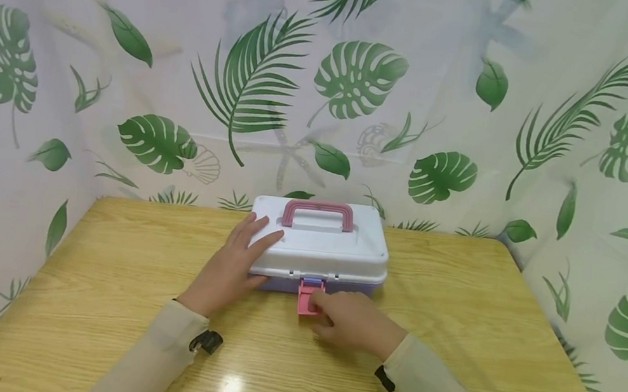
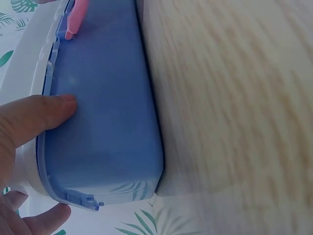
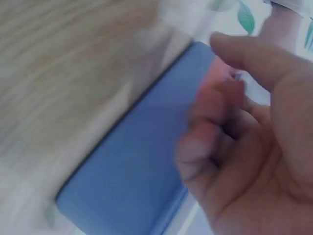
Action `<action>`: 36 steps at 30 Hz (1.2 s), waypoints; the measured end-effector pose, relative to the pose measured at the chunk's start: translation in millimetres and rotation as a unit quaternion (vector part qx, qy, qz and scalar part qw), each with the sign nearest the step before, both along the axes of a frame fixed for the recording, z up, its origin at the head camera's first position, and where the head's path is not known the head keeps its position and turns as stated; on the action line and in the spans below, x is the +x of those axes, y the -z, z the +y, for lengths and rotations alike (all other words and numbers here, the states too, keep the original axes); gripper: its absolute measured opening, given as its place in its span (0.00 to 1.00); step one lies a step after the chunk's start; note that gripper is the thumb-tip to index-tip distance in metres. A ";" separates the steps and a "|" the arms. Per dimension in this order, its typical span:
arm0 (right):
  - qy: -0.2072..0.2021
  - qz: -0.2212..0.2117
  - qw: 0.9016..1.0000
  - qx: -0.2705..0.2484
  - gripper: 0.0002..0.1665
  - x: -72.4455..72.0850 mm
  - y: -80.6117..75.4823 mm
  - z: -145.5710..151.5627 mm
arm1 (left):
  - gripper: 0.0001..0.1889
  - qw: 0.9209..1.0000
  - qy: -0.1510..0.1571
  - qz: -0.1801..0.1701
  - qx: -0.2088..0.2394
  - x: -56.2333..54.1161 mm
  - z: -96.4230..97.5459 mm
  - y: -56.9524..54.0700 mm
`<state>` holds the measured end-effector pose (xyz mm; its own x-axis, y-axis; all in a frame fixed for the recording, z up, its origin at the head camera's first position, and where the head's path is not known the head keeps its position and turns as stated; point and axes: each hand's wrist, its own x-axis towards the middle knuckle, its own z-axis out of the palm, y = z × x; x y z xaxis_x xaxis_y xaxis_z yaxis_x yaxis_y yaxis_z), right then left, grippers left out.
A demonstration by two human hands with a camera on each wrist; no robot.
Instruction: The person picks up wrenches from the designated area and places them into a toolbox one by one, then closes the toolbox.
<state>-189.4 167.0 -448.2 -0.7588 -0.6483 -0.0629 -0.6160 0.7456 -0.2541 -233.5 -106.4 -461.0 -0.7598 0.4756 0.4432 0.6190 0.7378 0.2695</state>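
A storage case with a white lid point(image 1: 320, 248) and a blue-purple base point(image 2: 107, 107) lies closed on the table, its pink handle point(image 1: 318, 207) folded on top. My left hand point(image 1: 232, 261) rests at the case's left front corner, fingers spread over the lid and thumb against the front of the base. At the middle of the front, a pink latch point(image 1: 305, 302) sticks out toward me. My right hand point(image 1: 355, 322) is at this latch with fingers curled at its right side; they partly hide it. The right wrist view is blurred, with the curled fingers overlapping the latch.
The case stands near the back of a wood-grain table point(image 1: 141, 254). Right behind the table hangs a white curtain point(image 1: 270, 178) printed with green leaves, which also runs along both sides. A black strap point(image 1: 207, 341) is on my left wrist, another on the right.
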 end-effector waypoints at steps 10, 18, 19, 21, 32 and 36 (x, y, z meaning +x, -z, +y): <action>-0.017 0.323 0.939 -0.119 0.12 -12.4 -9.6 -5.7 | 0.46 1.000 0.006 0.019 0.010 0.2 -3.1 2.9; -0.021 0.372 0.927 -0.052 0.26 -9.5 5.6 -10.5 | 0.46 1.000 0.007 0.013 0.007 1.9 -1.1 1.9; -0.019 0.376 0.926 -0.039 0.27 -8.3 7.1 -10.7 | 0.46 1.000 0.006 0.012 0.007 2.4 -0.6 1.2; -0.017 0.381 0.924 -0.017 0.27 -6.6 9.6 -11.0 | 0.46 1.000 0.004 0.011 0.009 3.1 0.6 0.0; -0.022 0.410 0.911 0.021 0.15 -7.9 18.0 -13.5 | 0.41 1.000 0.001 -0.001 0.008 4.2 3.8 -4.2; -0.006 0.418 0.908 0.027 0.12 -10.7 24.4 -17.3 | 0.39 1.000 0.005 0.000 0.009 3.5 4.9 -7.7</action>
<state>-200.1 149.7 -472.6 -0.5489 -0.6704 0.4993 -0.5849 0.7348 0.3434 -230.0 -101.4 -453.3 -0.7545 0.4758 0.4521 0.6268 0.7265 0.2815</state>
